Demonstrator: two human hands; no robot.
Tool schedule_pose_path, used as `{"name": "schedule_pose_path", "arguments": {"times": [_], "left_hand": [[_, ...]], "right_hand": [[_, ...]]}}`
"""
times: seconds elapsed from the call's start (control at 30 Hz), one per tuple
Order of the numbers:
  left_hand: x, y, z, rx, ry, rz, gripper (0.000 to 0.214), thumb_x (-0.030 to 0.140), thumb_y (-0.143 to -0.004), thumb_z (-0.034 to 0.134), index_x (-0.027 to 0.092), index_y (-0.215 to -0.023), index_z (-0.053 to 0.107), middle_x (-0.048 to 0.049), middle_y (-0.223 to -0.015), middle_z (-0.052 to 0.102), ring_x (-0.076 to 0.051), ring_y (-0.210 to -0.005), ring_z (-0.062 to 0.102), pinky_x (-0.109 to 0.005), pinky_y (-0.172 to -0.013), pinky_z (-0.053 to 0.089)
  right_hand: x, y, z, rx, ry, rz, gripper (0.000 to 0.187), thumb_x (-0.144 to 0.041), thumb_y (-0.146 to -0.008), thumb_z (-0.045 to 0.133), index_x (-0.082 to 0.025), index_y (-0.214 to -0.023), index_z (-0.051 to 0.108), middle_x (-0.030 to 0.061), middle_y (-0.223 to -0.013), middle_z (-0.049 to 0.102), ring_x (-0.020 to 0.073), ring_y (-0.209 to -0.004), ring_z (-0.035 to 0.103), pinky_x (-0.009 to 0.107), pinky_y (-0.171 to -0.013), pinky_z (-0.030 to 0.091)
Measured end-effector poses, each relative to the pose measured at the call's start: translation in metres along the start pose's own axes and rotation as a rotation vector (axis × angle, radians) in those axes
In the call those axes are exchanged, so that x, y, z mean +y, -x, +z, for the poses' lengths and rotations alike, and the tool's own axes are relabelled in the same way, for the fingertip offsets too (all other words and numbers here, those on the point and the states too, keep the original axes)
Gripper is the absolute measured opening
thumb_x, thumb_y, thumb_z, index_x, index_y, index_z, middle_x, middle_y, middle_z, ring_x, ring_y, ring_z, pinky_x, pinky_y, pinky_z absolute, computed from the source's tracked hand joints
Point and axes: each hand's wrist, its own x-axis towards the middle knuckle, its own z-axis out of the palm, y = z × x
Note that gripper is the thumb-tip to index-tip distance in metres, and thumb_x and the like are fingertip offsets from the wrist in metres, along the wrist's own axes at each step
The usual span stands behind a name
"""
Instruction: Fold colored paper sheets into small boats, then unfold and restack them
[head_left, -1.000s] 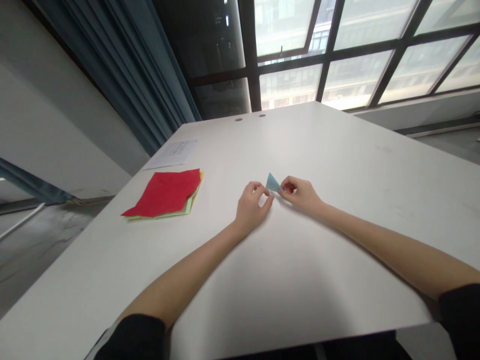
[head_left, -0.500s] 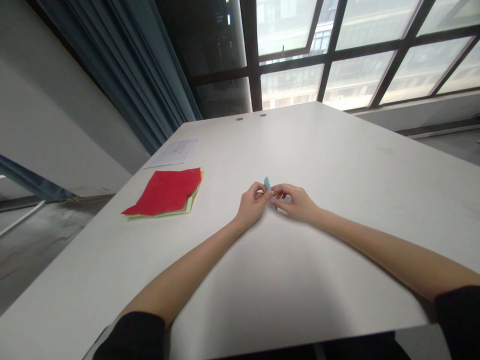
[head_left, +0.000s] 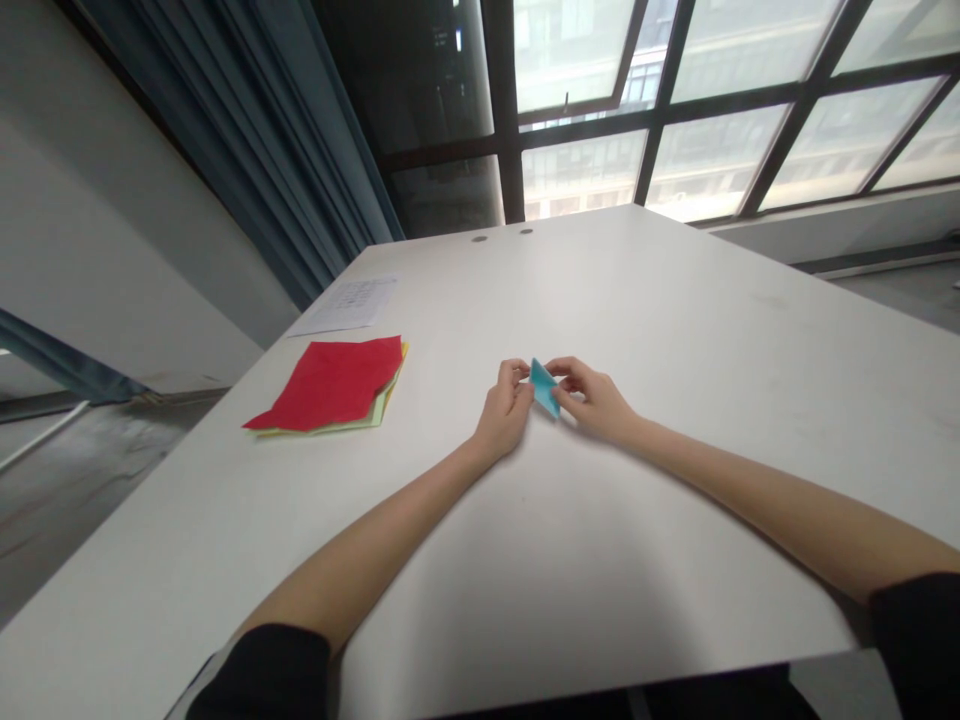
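Observation:
A small piece of folded light-blue paper [head_left: 544, 388] is held between my two hands, just above the middle of the white table [head_left: 645, 300]. My left hand [head_left: 507, 408] pinches its left edge between thumb and fingers. On the other side, my right hand [head_left: 589, 398] grips the right edge, thumb toward me. The paper's flat face is turned toward me, and its outline looks pointed at top and bottom. My fingers behind it are partly hidden.
To the left lies a stack of coloured sheets with a red sheet [head_left: 334, 382] on top, green and yellow edges showing below. Behind it is a printed white page [head_left: 346, 304]. A blue curtain [head_left: 247, 130] and windows [head_left: 585, 170] stand beyond the table.
The blue paper was seen nearly edge-on as a narrow strip; now it is turned or opened so a wider face shows. My hands have moved slightly apart.

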Motion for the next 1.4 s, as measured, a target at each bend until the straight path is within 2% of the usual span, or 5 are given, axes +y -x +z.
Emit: {"name": "schedule_pose_path", "arguments": {"times": [0.27,0.67,0.9,1.07,1.4], "left_hand": [[-0.001,-0.002,-0.001,-0.029,-0.082,0.08,0.022,0.027,-0.087,0.036,0.019,-0.102,0.051,-0.0077,-0.113,0.053,-0.016,-0.09,0.055,-0.028,-0.075,0.045],[-0.006,-0.009,-0.001,0.012,0.259,-0.155,0.014,0.025,-0.079,0.047,0.017,-0.089,0.054,-0.0011,-0.078,0.059,-0.01,-0.065,0.058,-0.023,-0.063,0.044],[0.002,-0.007,0.001,-0.009,0.347,-0.223,0.052,0.022,-0.065,0.065,0.021,-0.107,0.036,0.0034,-0.075,0.056,-0.006,-0.054,0.052,-0.018,-0.055,0.04],[-0.001,-0.006,0.0,-0.023,0.331,-0.217,0.051,0.02,-0.064,0.064,0.02,-0.106,0.036,0.0047,-0.067,0.057,-0.007,-0.055,0.052,-0.017,-0.053,0.038],[0.0,-0.001,-0.002,-0.106,0.084,-0.077,0.038,0.016,-0.067,0.057,0.02,-0.102,0.044,0.0059,-0.066,0.053,-0.005,-0.053,0.044,-0.016,-0.053,0.035]], "right_hand": [[0.008,-0.005,0.0,0.103,-0.208,0.136,0.024,-0.017,-0.072,0.049,-0.018,-0.093,0.06,0.0037,-0.091,0.065,0.0144,-0.074,0.059,0.03,-0.071,0.046],[0.013,-0.007,0.001,0.131,-0.443,0.185,0.018,-0.031,-0.068,0.065,-0.018,-0.082,0.068,0.0079,-0.103,0.063,0.0191,-0.092,0.06,0.035,-0.086,0.046],[0.017,-0.007,0.002,0.137,-0.356,0.124,0.019,-0.028,-0.066,0.066,-0.017,-0.08,0.061,0.0088,-0.111,0.051,0.0132,-0.081,0.059,0.029,-0.073,0.048],[0.014,-0.007,0.003,0.111,-0.431,0.183,0.03,-0.03,-0.065,0.066,-0.02,-0.083,0.044,-0.001,-0.085,0.055,0.0041,-0.051,0.046,0.02,-0.048,0.039],[0.013,-0.008,0.002,0.098,-0.357,0.251,0.028,-0.04,-0.069,0.063,-0.014,-0.081,0.061,0.0005,-0.065,0.058,0.0108,-0.058,0.051,0.025,-0.055,0.04]]}}
